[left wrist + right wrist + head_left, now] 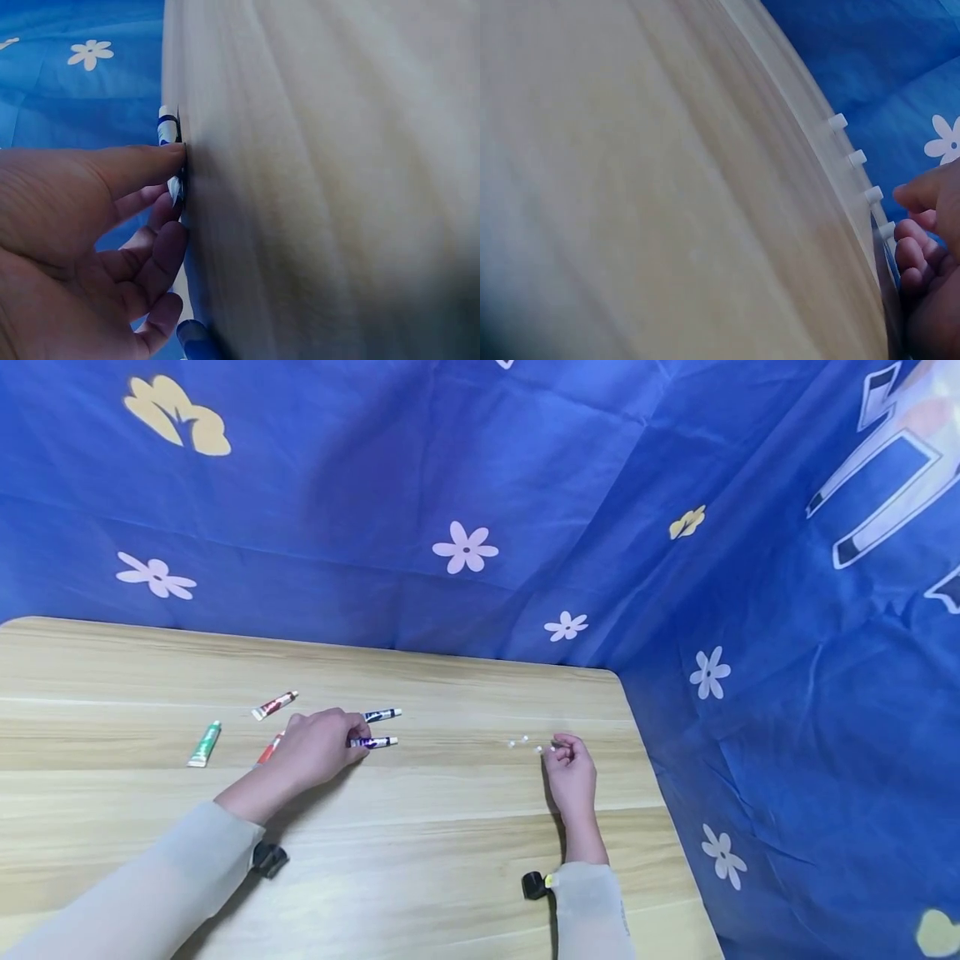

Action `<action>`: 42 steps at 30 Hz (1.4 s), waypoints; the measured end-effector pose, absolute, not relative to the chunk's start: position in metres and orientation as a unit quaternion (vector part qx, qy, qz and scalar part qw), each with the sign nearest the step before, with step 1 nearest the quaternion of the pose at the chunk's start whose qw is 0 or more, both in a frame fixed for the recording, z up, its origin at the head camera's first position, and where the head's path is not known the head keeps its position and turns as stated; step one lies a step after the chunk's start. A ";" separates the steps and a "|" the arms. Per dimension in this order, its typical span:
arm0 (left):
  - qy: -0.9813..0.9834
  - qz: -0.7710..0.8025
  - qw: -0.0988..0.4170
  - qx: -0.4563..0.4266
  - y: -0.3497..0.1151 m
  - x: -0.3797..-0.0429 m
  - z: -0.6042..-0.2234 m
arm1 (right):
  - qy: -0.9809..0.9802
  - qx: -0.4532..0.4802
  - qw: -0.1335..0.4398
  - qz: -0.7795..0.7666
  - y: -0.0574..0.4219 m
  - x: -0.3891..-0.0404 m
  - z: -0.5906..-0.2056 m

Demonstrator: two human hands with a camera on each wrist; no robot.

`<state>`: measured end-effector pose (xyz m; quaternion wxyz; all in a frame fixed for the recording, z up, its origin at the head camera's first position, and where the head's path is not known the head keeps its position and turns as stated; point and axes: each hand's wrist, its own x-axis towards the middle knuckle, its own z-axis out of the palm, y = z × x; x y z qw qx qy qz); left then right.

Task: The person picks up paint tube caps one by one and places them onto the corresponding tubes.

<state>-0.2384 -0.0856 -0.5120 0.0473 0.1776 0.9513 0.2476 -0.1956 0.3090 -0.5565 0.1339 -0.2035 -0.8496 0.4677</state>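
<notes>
My left hand (322,745) is low over the table, its thumb and fingers pinching a purple paint tube (382,742) that points right. The white end of this tube (166,129) sticks out past the thumb in the left wrist view, while the fingers hide its rear. Just behind it lies a dark blue paint tube (384,714). Partly covered by the left hand is an orange-red paint tube (271,748). On the right, my right hand (573,777) has its fingers loosely bent beside several small white caps (857,158), with none seen in its grasp.
A green paint tube (204,744) and a dark red one (275,705) lie on the left of the wooden table (420,877). Blue cloth (337,527) with flower prints hangs behind the table and along its right side.
</notes>
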 end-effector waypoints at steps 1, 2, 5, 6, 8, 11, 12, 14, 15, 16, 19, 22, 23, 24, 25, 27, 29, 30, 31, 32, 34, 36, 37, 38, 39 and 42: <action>0.951 0.248 0.046 0.177 -0.085 -0.240 -0.511 | -0.855 -0.202 0.127 0.461 0.309 -0.196 -0.556; 0.951 0.248 0.045 0.177 -0.085 -0.241 -0.510 | -0.860 -0.199 0.121 0.454 0.308 -0.197 -0.555; 0.952 0.248 0.040 0.178 -0.084 -0.245 -0.508 | -0.875 -0.191 0.094 0.435 0.307 -0.198 -0.553; 0.951 0.247 0.039 0.179 -0.083 -0.246 -0.507 | -0.878 -0.188 0.087 0.431 0.307 -0.199 -0.552; 0.952 0.245 0.037 0.179 -0.083 -0.247 -0.506 | -0.886 -0.179 0.075 0.421 0.306 -0.201 -0.551; 0.953 0.243 0.032 0.179 -0.083 -0.247 -0.506 | -0.891 -0.172 0.068 0.415 0.307 -0.203 -0.550; 0.953 0.243 0.030 0.180 -0.084 -0.247 -0.506 | -0.891 -0.172 0.067 0.415 0.307 -0.204 -0.550; 0.952 0.246 0.026 0.180 -0.085 -0.246 -0.506 | -0.892 -0.172 0.064 0.413 0.307 -0.205 -0.550; 0.952 0.248 0.025 0.179 -0.085 -0.245 -0.506 | -0.892 -0.174 0.063 0.413 0.308 -0.205 -0.550; 0.951 0.251 0.025 0.178 -0.086 -0.244 -0.505 | -0.893 -0.176 0.063 0.410 0.308 -0.205 -0.550; 0.949 0.263 0.024 0.171 -0.091 -0.241 -0.502 | -0.895 -0.180 0.065 0.402 0.308 -0.203 -0.549; 0.948 0.271 0.018 0.165 -0.103 -0.236 -0.500 | -0.896 -0.185 0.069 0.398 0.307 -0.201 -0.550; 0.949 0.273 0.014 0.160 -0.109 -0.234 -0.500 | -0.895 -0.185 0.070 0.399 0.307 -0.201 -0.551; 0.949 0.275 0.011 0.156 -0.115 -0.232 -0.500 | -0.895 -0.186 0.071 0.400 0.307 -0.200 -0.551; 0.950 0.275 0.007 0.150 -0.122 -0.229 -0.500 | -0.894 -0.186 0.072 0.400 0.307 -0.199 -0.552; 0.951 0.275 -0.005 0.138 -0.136 -0.225 -0.501 | -0.894 -0.187 0.075 0.401 0.306 -0.199 -0.552; 0.953 0.276 -0.015 0.124 -0.149 -0.220 -0.503 | -0.891 -0.189 0.079 0.405 0.306 -0.198 -0.552; 0.954 0.275 -0.020 0.119 -0.156 -0.218 -0.504 | -0.889 -0.192 0.080 0.407 0.306 -0.198 -0.552; 0.955 0.274 -0.026 0.114 -0.163 -0.216 -0.506 | -0.887 -0.196 0.083 0.409 0.306 -0.198 -0.552; 0.955 0.275 -0.032 0.108 -0.169 -0.213 -0.507 | -0.885 -0.199 0.084 0.413 0.306 -0.198 -0.552; 0.956 0.274 -0.039 0.096 -0.182 -0.209 -0.509 | -0.876 -0.205 0.087 0.427 0.306 -0.198 -0.552; 0.958 0.272 -0.046 0.082 -0.195 -0.205 -0.509 | -0.863 -0.211 0.089 0.450 0.307 -0.197 -0.551; 0.959 0.271 -0.046 0.075 -0.201 -0.204 -0.509 | -0.855 -0.213 0.090 0.464 0.307 -0.197 -0.551; 0.960 0.268 -0.045 0.068 -0.207 -0.203 -0.509 | -0.846 -0.215 0.090 0.480 0.307 -0.196 -0.550; 0.962 0.262 -0.044 0.062 -0.212 -0.202 -0.510 | -0.835 -0.219 0.092 0.497 0.307 -0.194 -0.549; 0.966 0.251 -0.031 0.049 -0.226 -0.199 -0.511 | -0.800 -0.235 0.102 0.543 0.306 -0.187 -0.545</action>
